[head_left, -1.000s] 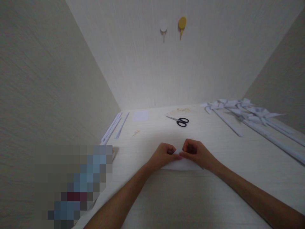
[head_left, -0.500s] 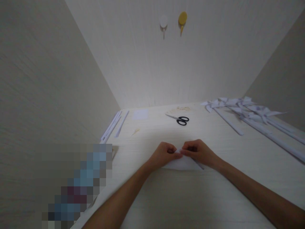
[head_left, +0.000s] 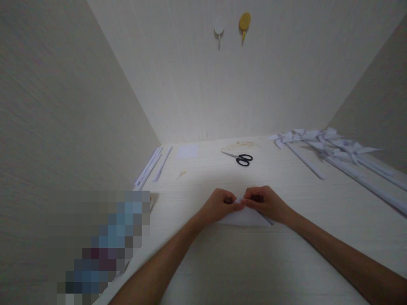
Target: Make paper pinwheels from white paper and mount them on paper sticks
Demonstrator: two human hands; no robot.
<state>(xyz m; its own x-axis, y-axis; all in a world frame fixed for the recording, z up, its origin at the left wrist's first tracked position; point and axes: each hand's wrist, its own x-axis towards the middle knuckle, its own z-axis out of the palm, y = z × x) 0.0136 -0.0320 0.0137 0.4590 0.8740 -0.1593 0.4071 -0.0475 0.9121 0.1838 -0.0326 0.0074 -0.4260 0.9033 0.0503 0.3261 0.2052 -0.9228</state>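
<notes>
A piece of white paper (head_left: 243, 217) lies under my two hands near the middle of the table, with a folded or slanted edge running down to the right. My left hand (head_left: 222, 202) pinches its top part between thumb and fingers. Close against it, my right hand (head_left: 262, 202) pinches the same spot from the other side. The fingertips nearly meet and cover the pinched part. Beyond the hands rests a pair of scissors (head_left: 243, 159) with black handles, blades pointing left.
White paper pinwheels (head_left: 346, 148) with long paper sticks lie at the right. Rolled paper sticks (head_left: 149, 167) and a square paper sheet (head_left: 187, 151) lie at the back left. Small toothpick-like pieces (head_left: 181, 174) are on the table. Two hooks (head_left: 244, 21) hang on the back wall.
Almost nothing differs. Both hands keep their pinch on the paper, and the view has shifted very slightly.
</notes>
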